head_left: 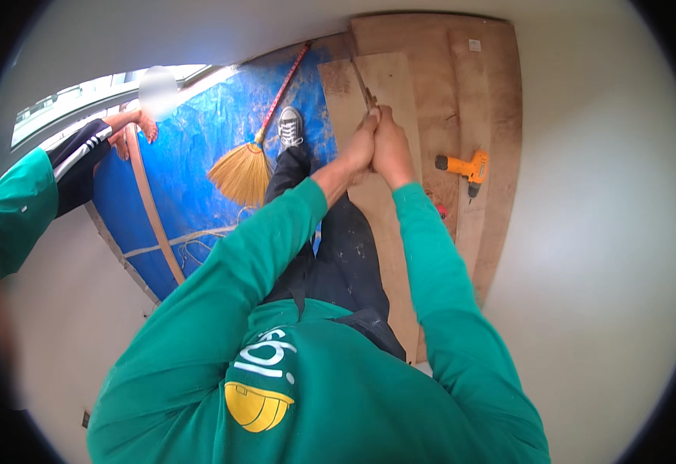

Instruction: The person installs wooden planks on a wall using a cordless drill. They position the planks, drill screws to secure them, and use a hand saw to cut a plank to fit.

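In front of me my left hand (359,145) and my right hand (393,148) are clasped together, fingers wrapped round the near end of a long, narrow metal tool that looks like a handsaw (362,80). Its grip is hidden by my hands, and the blade points away from me. Under it lies a pale plywood sheet (390,73), with reddish dust beside the blade. My shoe (291,128) rests on a blue tarp (187,147), just left of the sheet.
An orange cordless drill (471,167) lies on brown boards (477,85) to the right. Left of my shoe is a straw broom (243,172) with a red handle. A wooden strip (148,185) crosses the tarp. Another person (28,189) is at the left by a window.
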A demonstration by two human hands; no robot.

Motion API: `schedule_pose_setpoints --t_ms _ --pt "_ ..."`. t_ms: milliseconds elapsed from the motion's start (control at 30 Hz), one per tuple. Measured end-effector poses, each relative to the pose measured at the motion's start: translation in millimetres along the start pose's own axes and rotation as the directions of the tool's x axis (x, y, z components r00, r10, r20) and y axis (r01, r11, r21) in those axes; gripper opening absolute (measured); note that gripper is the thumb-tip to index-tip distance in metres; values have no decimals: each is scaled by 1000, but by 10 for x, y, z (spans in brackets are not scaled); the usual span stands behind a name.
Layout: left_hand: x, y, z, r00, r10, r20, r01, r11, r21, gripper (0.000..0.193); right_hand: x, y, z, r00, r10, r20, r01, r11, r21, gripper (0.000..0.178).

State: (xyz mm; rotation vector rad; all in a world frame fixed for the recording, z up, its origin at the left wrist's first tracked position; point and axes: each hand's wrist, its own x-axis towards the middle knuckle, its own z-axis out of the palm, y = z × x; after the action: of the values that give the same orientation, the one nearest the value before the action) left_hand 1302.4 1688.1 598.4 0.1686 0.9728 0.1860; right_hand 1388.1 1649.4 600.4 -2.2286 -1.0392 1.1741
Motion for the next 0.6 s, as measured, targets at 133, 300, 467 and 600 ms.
schedule_pose_setpoints --t_ms 133,300,467,600 --pt "-28 -354 -84 995 53 -88 -52 998 20 68 -275 -150 -163 988 155 26 -153 986 -63 37" --pt "193 -558 -366 999 38 -10 -38 999 -19 70 9 -47 -43 998 66 -15 -66 998 22 37" --pt "-124 -292 -20 999 -45 3 45 996 -79 69 -216 -185 -208 991 130 23 -129 991 -43 33" --pt "-102 -201 20 983 10 -181 -10 1000 0 67 -192 -178 -158 995 94 24 -91 990 -103 34"
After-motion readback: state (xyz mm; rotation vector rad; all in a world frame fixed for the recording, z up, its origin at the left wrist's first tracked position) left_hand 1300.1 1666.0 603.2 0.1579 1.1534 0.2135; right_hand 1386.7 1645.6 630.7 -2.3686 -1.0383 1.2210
